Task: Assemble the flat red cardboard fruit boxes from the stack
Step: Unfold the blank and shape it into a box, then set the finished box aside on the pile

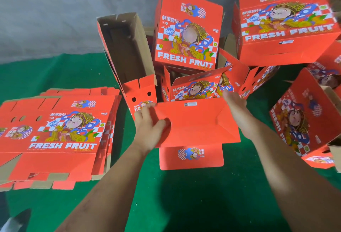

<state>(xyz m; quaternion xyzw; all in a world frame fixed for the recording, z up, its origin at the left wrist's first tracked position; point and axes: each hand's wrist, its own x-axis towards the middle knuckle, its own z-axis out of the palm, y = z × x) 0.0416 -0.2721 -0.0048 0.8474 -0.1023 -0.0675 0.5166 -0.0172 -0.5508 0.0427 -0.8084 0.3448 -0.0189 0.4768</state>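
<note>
Box (197,123), red, half-folded, flaps open

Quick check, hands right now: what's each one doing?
Left hand: holds the left edge of the red box, thumb curled over it.
Right hand: at the box's far right corner; blurred, so its hold cannot be told.

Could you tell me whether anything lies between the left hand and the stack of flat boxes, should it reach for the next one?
Nothing visible does. The left hand grips the left edge of the half-folded box, and only bare green mat separates it from the stack of flat boxes to its left. The open assembled box stands farther back, off that line.
</note>
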